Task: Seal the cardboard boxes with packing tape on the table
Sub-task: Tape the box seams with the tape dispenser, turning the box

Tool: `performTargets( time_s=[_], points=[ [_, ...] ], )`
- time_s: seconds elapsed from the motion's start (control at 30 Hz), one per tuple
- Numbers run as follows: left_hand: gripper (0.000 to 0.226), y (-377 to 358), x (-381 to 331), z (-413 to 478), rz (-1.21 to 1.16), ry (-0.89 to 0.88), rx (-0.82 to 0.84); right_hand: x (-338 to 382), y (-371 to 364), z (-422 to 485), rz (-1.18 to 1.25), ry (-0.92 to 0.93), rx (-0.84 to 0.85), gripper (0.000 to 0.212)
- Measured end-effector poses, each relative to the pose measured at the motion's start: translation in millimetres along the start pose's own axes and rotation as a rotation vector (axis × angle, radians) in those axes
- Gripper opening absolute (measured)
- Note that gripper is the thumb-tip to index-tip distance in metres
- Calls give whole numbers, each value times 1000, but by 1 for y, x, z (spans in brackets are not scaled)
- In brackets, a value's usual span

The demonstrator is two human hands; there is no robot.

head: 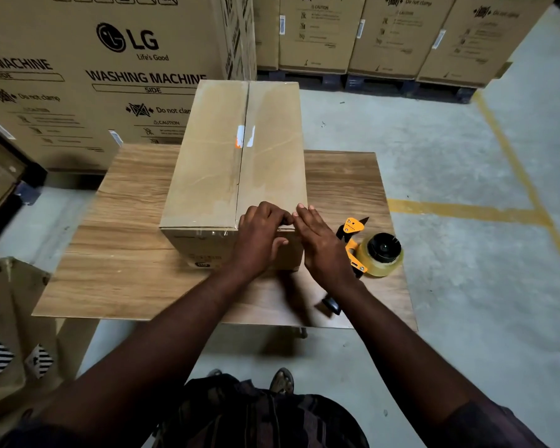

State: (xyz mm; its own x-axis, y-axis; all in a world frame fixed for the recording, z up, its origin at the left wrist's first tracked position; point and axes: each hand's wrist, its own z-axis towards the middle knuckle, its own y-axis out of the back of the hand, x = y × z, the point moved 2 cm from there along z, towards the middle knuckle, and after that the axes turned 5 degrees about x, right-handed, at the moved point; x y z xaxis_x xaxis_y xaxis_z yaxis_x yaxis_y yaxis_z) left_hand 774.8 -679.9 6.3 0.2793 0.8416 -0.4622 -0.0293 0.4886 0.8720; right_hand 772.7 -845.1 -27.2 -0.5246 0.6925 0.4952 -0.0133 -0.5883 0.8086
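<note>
Cardboard box (214,176) on the tabletop (117,270), my left grip (259,237) curled over its near top edge, my right grip (320,244) flat and pressing that edge alongside, tape dispenser (374,250) lying just right of it.

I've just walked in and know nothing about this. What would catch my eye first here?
Two hands meet at the near top edge of the cardboard box on the wooden table: the left hand curls its fingers over it, the right hand lies flat alongside. An orange tape dispenser lies on the table right of the box, and big washing machine cartons stand behind on the left.
</note>
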Motion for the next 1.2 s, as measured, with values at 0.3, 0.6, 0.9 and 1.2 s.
performTargets(
  time_s=[0.3,0.6,0.9,1.2],
  points=[
    [15,38,35,2,-40,-125,13,16,4,17,-16,60,-20,31],
    [39,40,52,-16,16,-118,33,39,1,25,-91,55,-158,25],
    [40,60,85,-36,83,-47,-29,47,-9,29,-139,-22,-95,39],
    [36,79,105,-36,64,-52,-8,70,-19,46,-168,-98,-70,18]
  ],
)
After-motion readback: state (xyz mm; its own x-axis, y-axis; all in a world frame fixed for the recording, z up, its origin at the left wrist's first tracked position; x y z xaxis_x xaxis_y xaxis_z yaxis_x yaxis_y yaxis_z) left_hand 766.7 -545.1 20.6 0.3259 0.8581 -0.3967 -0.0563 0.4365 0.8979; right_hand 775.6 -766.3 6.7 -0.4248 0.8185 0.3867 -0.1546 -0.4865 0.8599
